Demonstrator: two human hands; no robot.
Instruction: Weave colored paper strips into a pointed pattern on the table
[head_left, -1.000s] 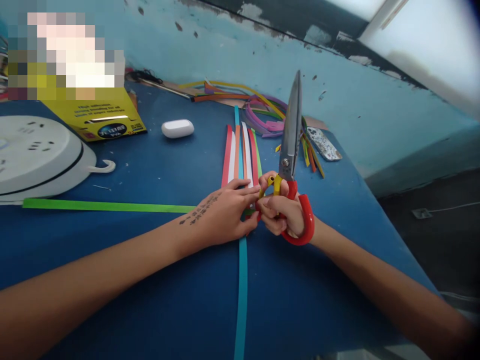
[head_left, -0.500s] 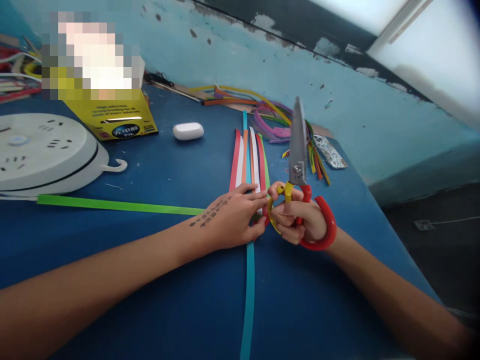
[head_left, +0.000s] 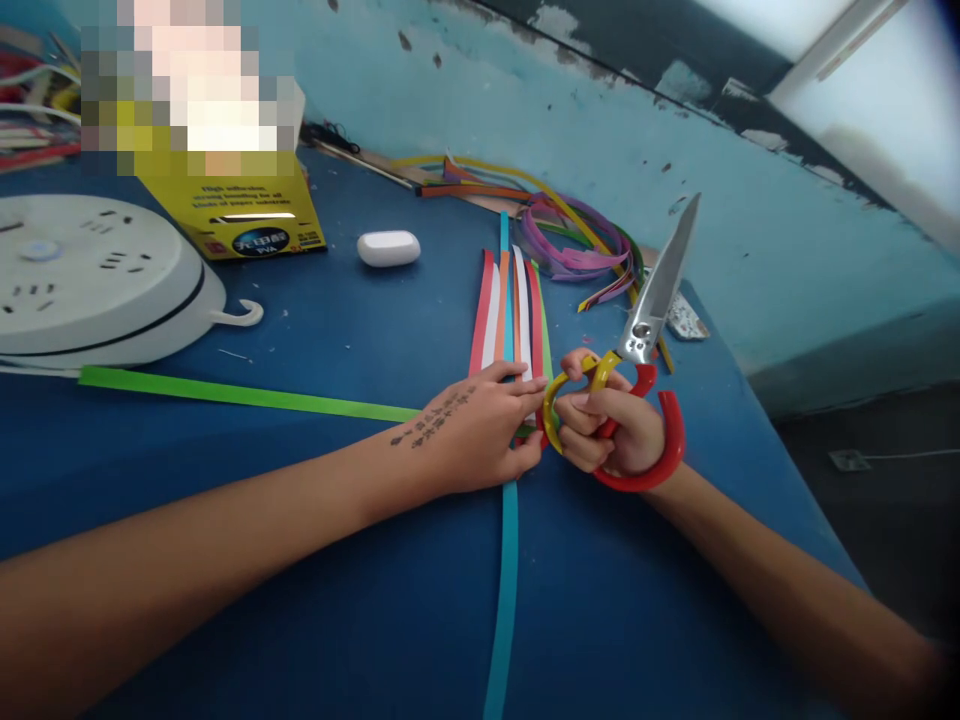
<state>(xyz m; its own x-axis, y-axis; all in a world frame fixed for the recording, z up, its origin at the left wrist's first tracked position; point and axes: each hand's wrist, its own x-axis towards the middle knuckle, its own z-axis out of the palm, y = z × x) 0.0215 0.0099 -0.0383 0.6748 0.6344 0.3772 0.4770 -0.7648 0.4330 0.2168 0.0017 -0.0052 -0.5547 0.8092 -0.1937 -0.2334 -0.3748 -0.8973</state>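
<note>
My left hand (head_left: 480, 430) lies across a row of paper strips with its fingers stretched to the right, pressing them to the table. Red, white, orange and light green strips (head_left: 478, 310) reach away from under it, while a long blue strip (head_left: 504, 590) runs through toward me. A green strip (head_left: 247, 390) extends left from beneath that hand. In my right hand (head_left: 607, 425) is a pair of scissors (head_left: 664, 285) with yellow and red handles, its blades together and slanting up to the right. The right fingers are beside the left fingertips; what lies between them is partly hidden.
A white round lamp-like object with a hook (head_left: 105, 285) sits at the left, before a yellow glue box (head_left: 255, 215). Beyond the strips are a white earbud case (head_left: 388, 249), coiled coloured strips (head_left: 574, 240) and a speckled phone-like object (head_left: 686, 318). The table drops off at the right.
The scissors have tipped to the right, from nearly upright to slanted. The camera view has shifted slightly, while my left hand stays on the strips.
</note>
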